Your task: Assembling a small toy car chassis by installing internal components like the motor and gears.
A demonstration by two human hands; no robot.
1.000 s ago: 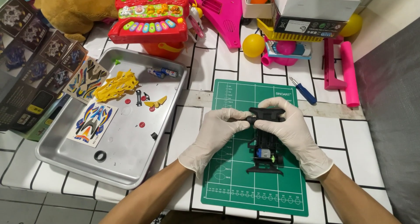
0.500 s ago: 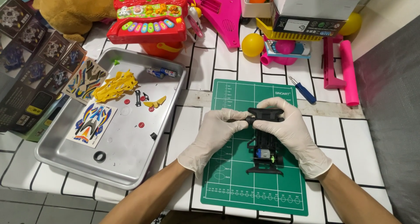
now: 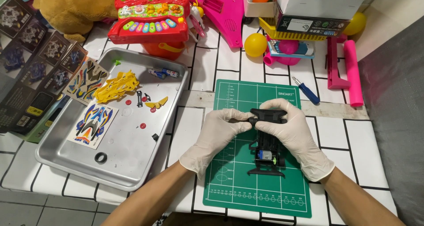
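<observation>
Green cutting mat [image 3: 229, 182]: gloved left hand [image 3: 216, 135], right hand [image 3: 289, 129] grip black toy car chassis [image 3: 267, 140].

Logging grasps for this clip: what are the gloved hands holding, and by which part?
Both hands, left and right, hold a black toy car chassis by its front end, over the green mat.

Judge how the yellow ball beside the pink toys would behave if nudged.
The yellow ball would probably roll readily: it is round and sits on a smooth tiled tabletop. It looks like light hollow plastic. The pink toy touching it would likely block travel rightward.
</observation>
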